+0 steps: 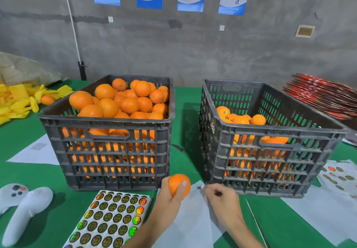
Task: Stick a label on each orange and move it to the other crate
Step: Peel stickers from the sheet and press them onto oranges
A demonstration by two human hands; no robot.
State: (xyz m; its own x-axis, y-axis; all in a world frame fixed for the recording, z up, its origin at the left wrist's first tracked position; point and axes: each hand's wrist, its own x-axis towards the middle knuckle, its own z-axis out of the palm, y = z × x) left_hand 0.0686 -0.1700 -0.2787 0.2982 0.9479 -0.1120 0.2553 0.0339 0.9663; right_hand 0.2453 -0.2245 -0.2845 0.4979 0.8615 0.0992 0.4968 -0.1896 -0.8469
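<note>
My left hand [170,195] grips an orange [176,183] in front of the two crates. My right hand [222,197] is just right of it, fingers curled; whether it pinches a label I cannot tell. A sheet of round holographic labels [114,215] lies on the table at lower left of my hands. The left black crate [108,139] is piled high with oranges. The right black crate [266,151] holds a lower layer of oranges, some with labels showing.
White backing sheets [193,224] lie under my hands on the green table. A white controller [25,211] lies at lower left. Another label sheet [340,176] is at right, yellow foam wraps [17,101] and a loose orange [48,100] at far left, stacked red cartons [324,95] behind right.
</note>
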